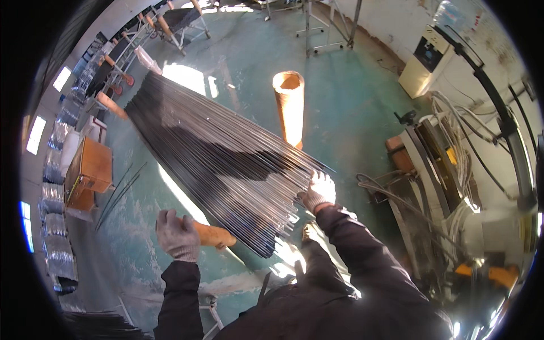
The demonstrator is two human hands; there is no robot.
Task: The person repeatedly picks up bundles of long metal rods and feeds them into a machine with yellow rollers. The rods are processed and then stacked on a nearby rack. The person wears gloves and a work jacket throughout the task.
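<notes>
A wide bundle of long, thin dark metal rods (209, 136) lies fanned out on a rack, running from the far left toward me. My right hand (319, 191), in a light knit glove, is at the near right ends of the rods. Its fingers bend over the rod ends, with the thumb toward the left. My left hand (178, 237), in a greyish glove, is closed at the upper end of a brown cardboard tube (214, 235) beside the rods' near left corner. Part of its grip is hidden.
An upright cardboard tube (290, 113) stands beyond the rods. On the right are a machine with cables (442, 164) and a cream box (426, 63). A wooden cabinet (89, 170) and wrapped rolls (55, 226) line the left. Wheeled racks (181, 25) stand far back.
</notes>
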